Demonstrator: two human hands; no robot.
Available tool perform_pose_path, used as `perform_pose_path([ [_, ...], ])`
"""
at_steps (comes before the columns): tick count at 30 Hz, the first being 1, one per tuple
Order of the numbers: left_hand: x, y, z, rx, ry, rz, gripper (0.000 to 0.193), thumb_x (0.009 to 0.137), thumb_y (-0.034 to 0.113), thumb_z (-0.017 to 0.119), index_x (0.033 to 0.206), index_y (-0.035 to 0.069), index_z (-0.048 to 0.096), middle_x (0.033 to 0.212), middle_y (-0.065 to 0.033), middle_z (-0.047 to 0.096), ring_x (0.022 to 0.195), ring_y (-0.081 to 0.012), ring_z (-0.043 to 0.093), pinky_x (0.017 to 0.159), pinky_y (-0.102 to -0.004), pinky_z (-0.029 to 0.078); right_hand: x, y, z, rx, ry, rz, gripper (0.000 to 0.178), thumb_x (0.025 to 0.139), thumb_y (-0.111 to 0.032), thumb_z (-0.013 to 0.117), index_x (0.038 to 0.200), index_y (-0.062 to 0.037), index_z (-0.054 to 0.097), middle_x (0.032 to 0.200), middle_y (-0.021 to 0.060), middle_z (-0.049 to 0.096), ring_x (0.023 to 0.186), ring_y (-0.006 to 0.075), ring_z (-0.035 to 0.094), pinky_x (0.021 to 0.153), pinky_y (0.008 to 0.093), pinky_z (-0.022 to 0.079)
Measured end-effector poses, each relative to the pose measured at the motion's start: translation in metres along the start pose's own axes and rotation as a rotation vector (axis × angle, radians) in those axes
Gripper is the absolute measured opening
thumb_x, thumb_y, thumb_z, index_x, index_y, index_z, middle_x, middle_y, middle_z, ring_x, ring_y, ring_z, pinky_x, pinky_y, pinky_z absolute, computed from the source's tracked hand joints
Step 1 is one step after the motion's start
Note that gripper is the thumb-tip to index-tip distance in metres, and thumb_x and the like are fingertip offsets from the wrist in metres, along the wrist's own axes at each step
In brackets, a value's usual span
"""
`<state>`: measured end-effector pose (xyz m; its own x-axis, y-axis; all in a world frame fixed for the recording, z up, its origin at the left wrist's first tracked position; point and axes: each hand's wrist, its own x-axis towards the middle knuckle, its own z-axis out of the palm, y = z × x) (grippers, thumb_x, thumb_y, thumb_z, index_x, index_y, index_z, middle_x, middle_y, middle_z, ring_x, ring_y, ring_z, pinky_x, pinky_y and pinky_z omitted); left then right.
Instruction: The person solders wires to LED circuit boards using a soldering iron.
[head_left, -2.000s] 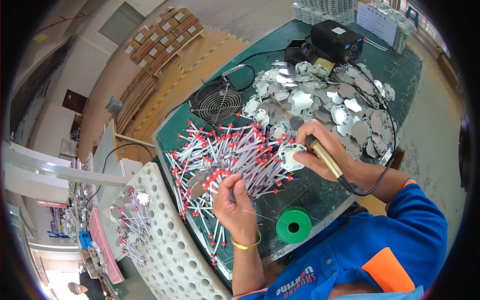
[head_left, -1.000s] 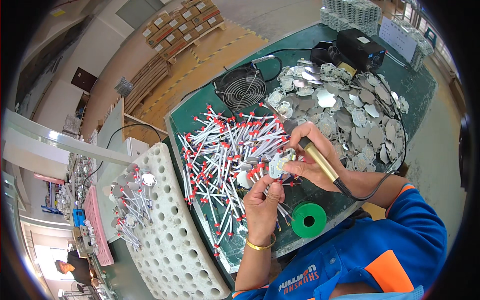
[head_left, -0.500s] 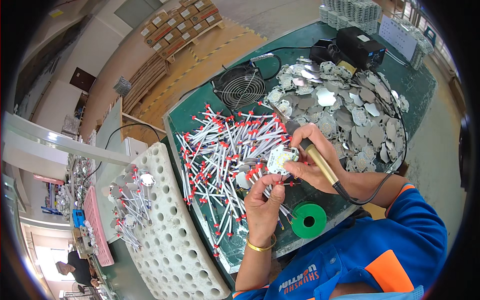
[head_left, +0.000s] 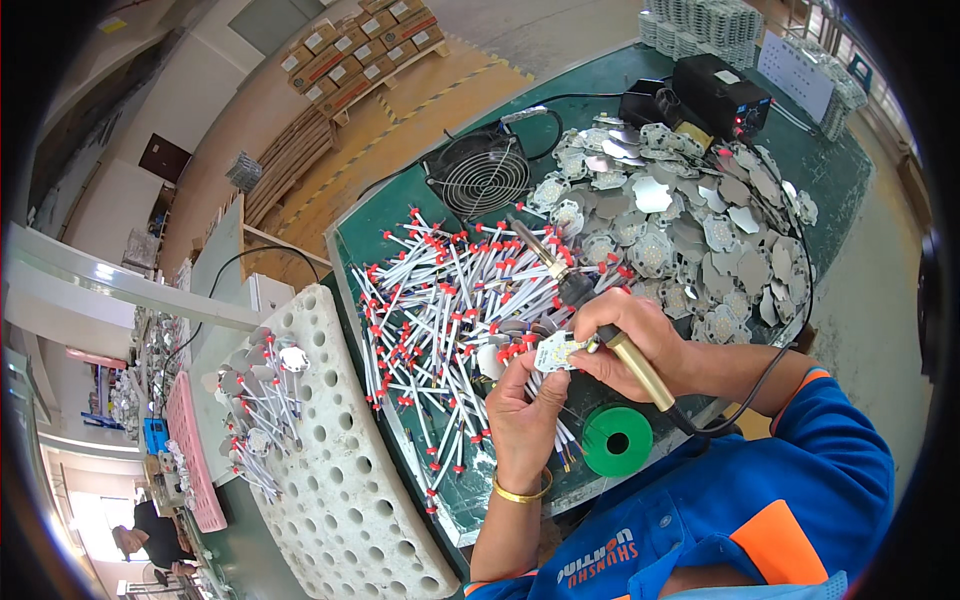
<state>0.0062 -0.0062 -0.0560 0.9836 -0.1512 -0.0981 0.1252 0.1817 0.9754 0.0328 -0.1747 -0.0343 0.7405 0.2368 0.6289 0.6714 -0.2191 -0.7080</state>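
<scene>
Green table [head_left: 838, 185], lettered shirt [head_left: 735, 475], soldering iron [head_left: 642, 370]

The soldering iron [head_left: 643, 371] has a smooth, gold-toned metal sleeve, and the heaped LED boards [head_left: 655, 252] mix dull grey metal backs with mirror-bright ones. White wires [head_left: 460, 310] wear smooth plastic sheathing, and the solder spool [head_left: 599, 452] is glossy green plastic. The perforated slab [head_left: 345, 462] looks matt and rough, the tabletop [head_left: 830, 165] scuffed, the shirt [head_left: 720, 490] cloth.
</scene>
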Motion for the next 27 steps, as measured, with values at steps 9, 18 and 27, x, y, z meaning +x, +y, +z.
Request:
perform_pose_path([
  [9,-0.001,0.004,-0.002,-0.245,-0.066,-0.037,0.026,0.083,0.015,0.066,0.104,0.002,0.058,0.084,-0.0023,0.06,0.069,-0.0067,0.051,0.063,-0.0196,0.042,0.0,-0.002,0.001,0.041,0.078,0.115,0.03,0.077,-0.007,0.066,0.097,-0.005,0.044,0.087,0.0046,0.049,0.06,0.0105,0.051,0.051,0.0248,0.042],
  [18,0.0,0.006,0.004,-0.159,0.013,-0.011,0.018,0.086,0.012,0.061,0.098,-0.001,0.058,0.08,-0.0032,0.059,0.067,-0.0078,0.05,0.06,-0.0202,0.04,0.004,-0.004,-0.004,-0.007,0.124,0.217,0.034,0.073,-0.002,0.068,0.098,-0.0056,0.044,0.088,0.0045,0.05,0.059,0.0097,0.052,0.05,0.0237,0.043],
  [27,0.0,0.011,0.005,0.061,0.037,0.056,0.016,0.08,0.002,0.066,0.096,0.0,0.062,0.085,0.0023,0.06,0.07,-0.0014,0.047,0.061,-0.0158,0.038,0.006,0.001,-0.005,0.118,-0.053,0.243,0.033,0.073,-0.002,0.067,0.097,-0.0081,0.044,0.072,0.004,0.048,0.054,0.0113,0.046,0.051,0.0259,0.039],
])
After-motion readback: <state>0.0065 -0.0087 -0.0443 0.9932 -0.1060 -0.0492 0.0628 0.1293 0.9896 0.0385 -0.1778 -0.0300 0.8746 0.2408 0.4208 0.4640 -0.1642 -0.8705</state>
